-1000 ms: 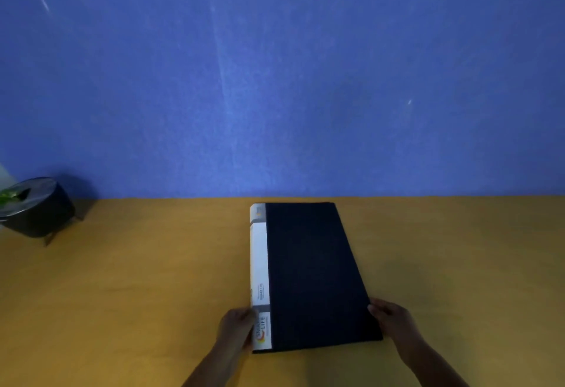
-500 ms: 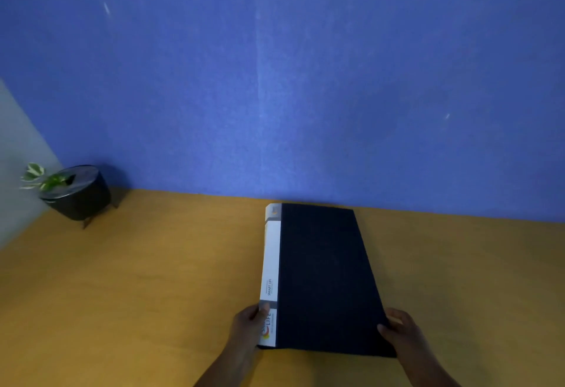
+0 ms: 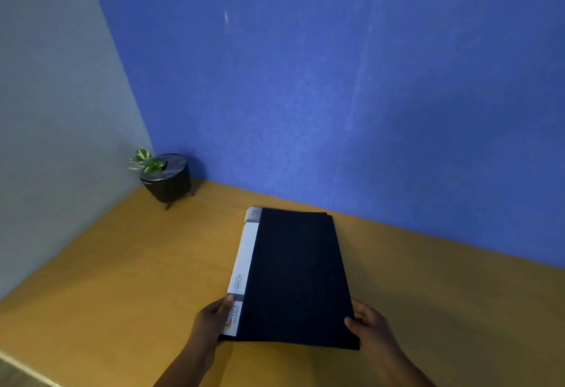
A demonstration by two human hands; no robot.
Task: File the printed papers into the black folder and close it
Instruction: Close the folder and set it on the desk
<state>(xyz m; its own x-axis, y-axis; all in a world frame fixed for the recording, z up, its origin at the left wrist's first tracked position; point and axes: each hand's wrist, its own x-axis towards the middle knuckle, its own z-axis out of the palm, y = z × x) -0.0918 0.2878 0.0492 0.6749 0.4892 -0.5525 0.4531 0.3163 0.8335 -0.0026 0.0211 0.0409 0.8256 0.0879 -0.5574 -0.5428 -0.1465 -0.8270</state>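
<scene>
The black folder [image 3: 296,276] lies closed and flat on the orange table [image 3: 122,279], its white labelled spine along the left side. My left hand [image 3: 211,321] grips the near end of the spine, thumb on top. My right hand [image 3: 370,328] holds the folder's near right corner. No loose printed papers are in view.
A small dark pot with a green plant [image 3: 166,177] stands in the far left corner of the table. A blue wall [image 3: 336,96] runs behind the table and a grey wall [image 3: 55,111] along the left. The table's near left edge [image 3: 27,370] shows at the bottom.
The view has swung left and tilted, bringing the grey wall and plant pot further into the frame. Both hands stay on the folder's near end; the folder has hardly moved on the table.
</scene>
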